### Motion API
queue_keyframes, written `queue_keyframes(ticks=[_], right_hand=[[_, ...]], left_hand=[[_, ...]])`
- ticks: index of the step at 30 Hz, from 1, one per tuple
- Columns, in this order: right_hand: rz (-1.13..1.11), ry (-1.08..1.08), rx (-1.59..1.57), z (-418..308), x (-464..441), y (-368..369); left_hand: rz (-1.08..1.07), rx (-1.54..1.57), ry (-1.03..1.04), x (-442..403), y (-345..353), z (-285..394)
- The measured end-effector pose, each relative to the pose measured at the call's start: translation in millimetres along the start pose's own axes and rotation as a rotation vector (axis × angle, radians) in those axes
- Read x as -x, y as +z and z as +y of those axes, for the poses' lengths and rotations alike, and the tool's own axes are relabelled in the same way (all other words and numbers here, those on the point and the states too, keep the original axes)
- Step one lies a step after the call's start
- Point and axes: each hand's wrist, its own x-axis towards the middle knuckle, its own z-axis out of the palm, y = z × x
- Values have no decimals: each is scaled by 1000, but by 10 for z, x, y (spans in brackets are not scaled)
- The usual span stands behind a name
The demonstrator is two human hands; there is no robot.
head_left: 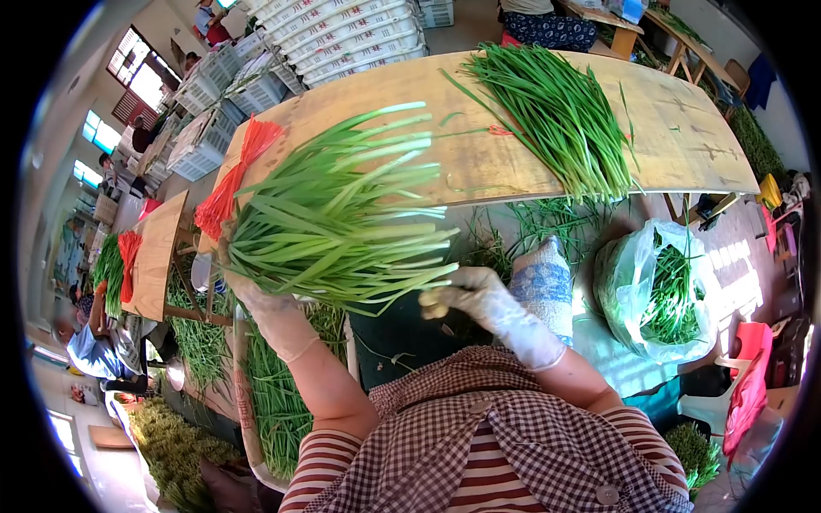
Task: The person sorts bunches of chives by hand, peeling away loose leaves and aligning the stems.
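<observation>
My left hand [267, 306], in a whitish glove, is closed round the leafy end of a fanned bunch of garlic chives [342, 218]. The pale stalk ends point right, above the near edge of the wooden table. My right hand [489, 309], gloved too, is just below those stalk ends with its fingers curled together and stained tips. What lies between these fingers, if anything, I cannot make out. A larger pile of chives [560, 120] lies on the table [684, 128]. Red plastic ties [235, 179] hang over the table's left end, beside my left hand.
A clear plastic bag [611, 282] of greens and a blue-white woven sack [543, 286] stand beyond my right arm. Below my left arm is a container of chives [278, 410]. White crates [342, 38] are stacked behind the table. Other people, including one at left [103, 342], sit nearby.
</observation>
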Motion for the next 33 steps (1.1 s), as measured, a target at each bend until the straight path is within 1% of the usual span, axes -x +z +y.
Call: queue_keyframes(ticks=[1, 3, 4, 5, 7, 8, 10, 11, 12, 14, 15, 16, 18, 19, 22, 23, 24, 26, 27, 29, 30, 31, 32, 33], right_hand=[[61, -60, -42, 34, 49, -141], [72, -368, -330, 12, 96, -439], [118, -433, -568, -60, 45, -563], [22, -583, -821, 37, -24, -874], [252, -570, -284, -299, 76, -904], [417, -398, 281, -415, 128, -887], [473, -471, 893, -416, 70, -605], [289, -290, 474, -639, 163, -315], [227, -204, 472, -826, 261, -120], [112, -294, 391, -542, 92, -114], [215, -236, 501, -490, 89, -113], [253, -226, 454, -496, 90, -116], [326, -206, 366, -549, 100, -137], [306, -217, 405, -676, 162, -59], [245, -92, 368, -714, 188, 28], [258, -162, 156, -620, 106, 93], [343, -139, 195, -638, 121, 152], [340, -234, 194, -451, 1, 76], [375, -369, 418, -390, -17, 35], [375, -545, 452, -344, -2, -153], [410, -426, 277, -381, 104, -232], [509, -384, 248, -430, 188, -354], [606, -342, 219, -474, 278, -525], [656, -359, 255, -410, 348, -821]], left_hand=[[-127, -31, 21, 188, 248, 81], [-237, 80, 2, 258, 422, 123], [-269, 170, -18, 255, 465, 128], [-280, 239, -40, 247, 495, 102], [-295, 350, -85, 215, 525, 43], [-300, 386, -101, 207, 528, 19], [-307, 438, -128, 210, 535, -25], [-307, 458, -140, 209, 530, -41], [-304, 483, -147, 187, 514, -62], [-301, 523, -163, 159, 488, -106], [-296, 548, -179, 129, 485, -106], [-297, 565, -185, 122, 485, -122], [-189, 660, -237, 112, 499, -102], [-207, 687, -274, 61, 447, -78], [-226, 532, -163, 47, 359, -133], [-205, 526, -159, 23, 308, -166], [-219, 567, -182, 2, 271, -185], [-249, 640, -215, -27, 256, -168], [-287, 751, -265, -27, 269, -139], [-240, 872, -280, -4, 352, 64], [-214, 938, -289, 9, 368, 122], [-111, 772, -104, -66, 222, 219], [-152, 797, -87, -86, 136, 316], [-194, 819, -69, -91, 68, 412]])
